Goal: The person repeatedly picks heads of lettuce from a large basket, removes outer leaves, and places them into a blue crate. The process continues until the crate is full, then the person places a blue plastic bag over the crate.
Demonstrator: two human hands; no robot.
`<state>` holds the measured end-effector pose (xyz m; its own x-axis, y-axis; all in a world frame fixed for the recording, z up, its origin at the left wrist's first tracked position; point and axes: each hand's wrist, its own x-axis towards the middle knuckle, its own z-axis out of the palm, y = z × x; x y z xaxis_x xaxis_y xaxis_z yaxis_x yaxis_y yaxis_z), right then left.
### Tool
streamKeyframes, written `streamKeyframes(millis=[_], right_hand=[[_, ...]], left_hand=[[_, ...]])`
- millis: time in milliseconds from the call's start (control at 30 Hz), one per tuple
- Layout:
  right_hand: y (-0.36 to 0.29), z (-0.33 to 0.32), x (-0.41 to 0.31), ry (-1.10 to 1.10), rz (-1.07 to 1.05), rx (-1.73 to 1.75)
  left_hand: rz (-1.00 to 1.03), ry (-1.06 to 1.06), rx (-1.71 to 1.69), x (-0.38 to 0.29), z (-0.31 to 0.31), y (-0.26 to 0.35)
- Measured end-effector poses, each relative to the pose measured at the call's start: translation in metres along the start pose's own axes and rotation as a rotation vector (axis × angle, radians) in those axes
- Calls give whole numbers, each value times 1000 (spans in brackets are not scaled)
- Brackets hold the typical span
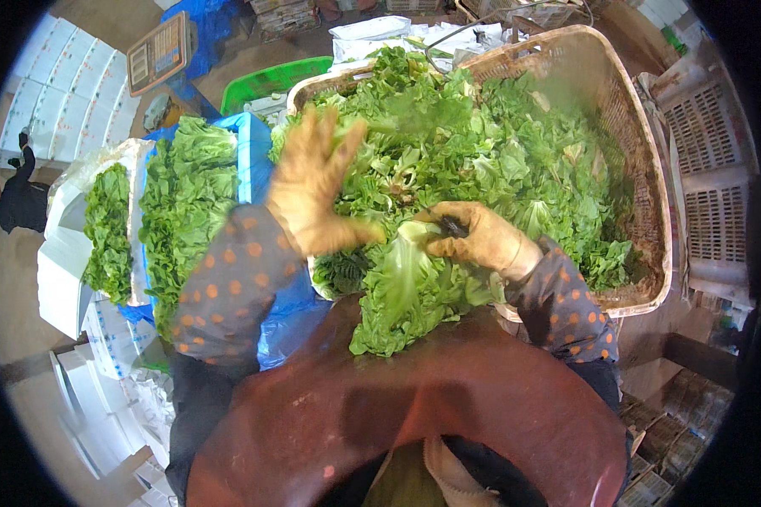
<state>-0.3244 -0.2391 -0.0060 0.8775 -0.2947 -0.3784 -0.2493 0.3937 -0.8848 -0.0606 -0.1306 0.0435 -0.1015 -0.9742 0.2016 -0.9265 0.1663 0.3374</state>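
My left hand (309, 184), in a yellowish glove and blurred by motion, is raised with its fingers spread and nothing in them. It hovers over the left edge of a large crate (652, 158) heaped with loose lettuce leaves (501, 136). My gloved right hand (491, 244) grips a lettuce head (396, 298) near its pale base. Its leaves hang down towards me, over the front of a reddish-brown apron (406, 386). A small dark object (453, 226) shows between the thumb and fingers of that hand; what it is cannot be made out.
Left of the crate, lettuce heads (190, 184) fill a blue-lined box, beside another lettuce-filled foam box (141, 215). A scale display (158, 54) and a green crate (273, 79) are behind. White boxes (70, 89) are stacked far left, near another person (22, 196). Plastic crates (713, 190) stand at right.
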Motion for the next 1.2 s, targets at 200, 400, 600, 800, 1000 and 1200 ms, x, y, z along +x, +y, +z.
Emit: streamKeyframes(millis=[200, 400, 600, 800, 1000, 1200], right_hand=[[-66, -10, -11, 322, -371, -1317], [-61, -7, 8, 398, -357, -1078], [-73, 22, 47, 423, -366, -1051], [-1, 51, 73, -100, 48, -381], [28, 244, 187, -400, 7, -518], [54, 371, 313, -637, 159, -213]], left_hand=[[-380, -354, -1447, -75, 104, 39], [-557, -149, -1574, -53, 93, 49], [-616, -16, -1359, -89, 96, 28], [-697, 818, -1511, -134, 116, 22], [-1152, 1664, -1326, -237, 45, -14], [-949, 1893, -1187, -348, 46, -111]])
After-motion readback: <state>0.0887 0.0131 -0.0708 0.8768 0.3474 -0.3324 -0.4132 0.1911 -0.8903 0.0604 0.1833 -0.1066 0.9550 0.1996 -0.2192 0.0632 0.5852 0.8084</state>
